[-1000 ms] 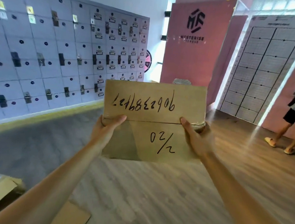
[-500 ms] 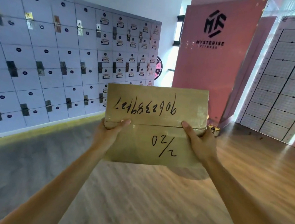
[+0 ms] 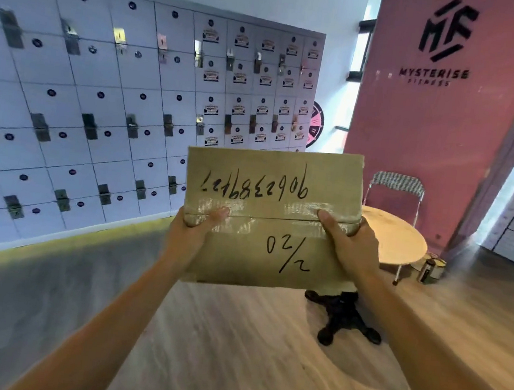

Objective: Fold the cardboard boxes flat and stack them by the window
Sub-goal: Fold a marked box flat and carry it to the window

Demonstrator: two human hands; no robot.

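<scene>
Lockers (image 3: 99, 106) fill the left of the frame. At centre, the left hand (image 3: 191, 235) and right hand (image 3: 350, 248) each grip a side of a cardboard box (image 3: 270, 219) – thumbs pressed on its taped seam, likely to carry it level. Lower right: a round table (image 3: 394, 239), chair (image 3: 394, 191), pink wall (image 3: 433, 125), wood floor (image 3: 231, 352).
</scene>
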